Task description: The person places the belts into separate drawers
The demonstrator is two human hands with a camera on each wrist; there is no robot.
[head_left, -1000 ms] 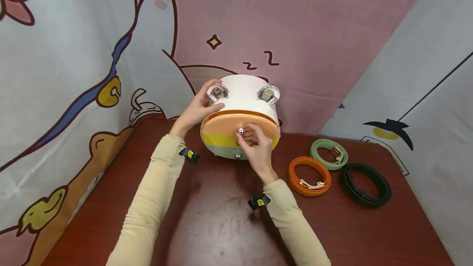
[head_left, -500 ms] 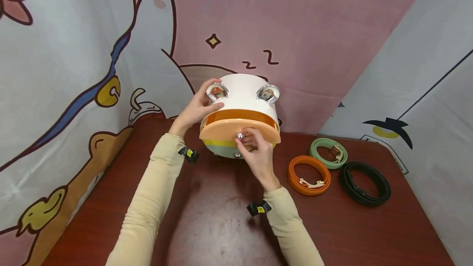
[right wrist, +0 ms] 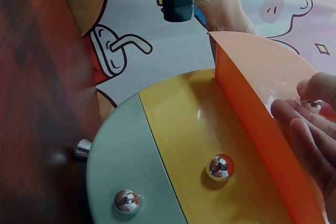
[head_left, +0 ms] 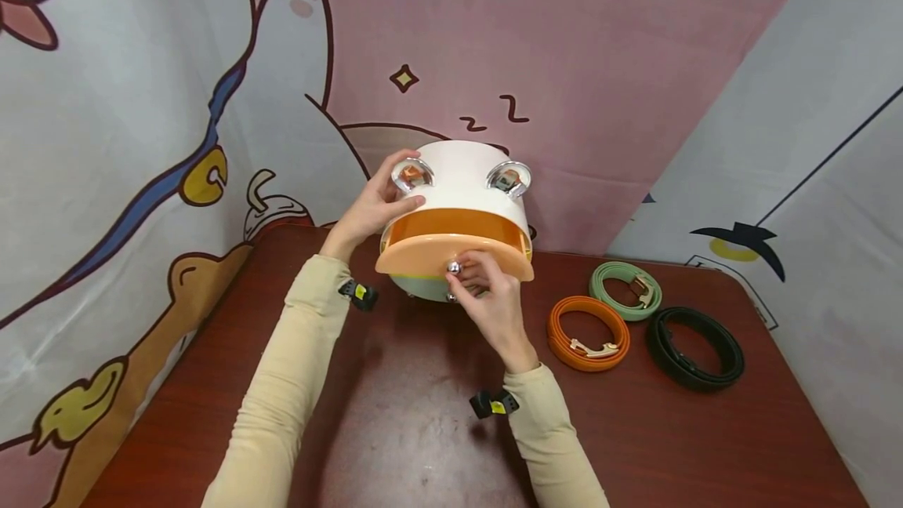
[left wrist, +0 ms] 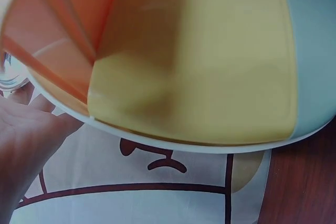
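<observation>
A rounded white drawer box (head_left: pixel 466 155) with two chrome rings on top stands at the back of the table. Its peach-orange top drawer (head_left: pixel 409 255) is pulled partway out. My right hand (head_left: pixel 494 296) pinches that drawer's silver knob (head_left: pixel 454 266) between thumb and fingers. With my left hand (head_left: pixel 374 206) I grip the box's upper left side, around the left chrome ring (head_left: pixel 412 176). In the right wrist view, the yellow middle drawer (right wrist: pixel 181 124) and the green bottom drawer (right wrist: pixel 118 156) are closed, each with a silver knob. The top drawer's inside is only partly visible.
To the right on the brown table (head_left: pixel 395 429) lie three coiled belts: an orange belt (head_left: pixel 557 339), a green belt (head_left: pixel 600 284) and a black belt (head_left: pixel 659 347). A cartoon-printed cloth (head_left: pixel 564 45) hangs close behind the box.
The top drawer has slid out from nearly closed to partway open, drawn toward me by my right hand on its knob. My left hand stays on the box.
</observation>
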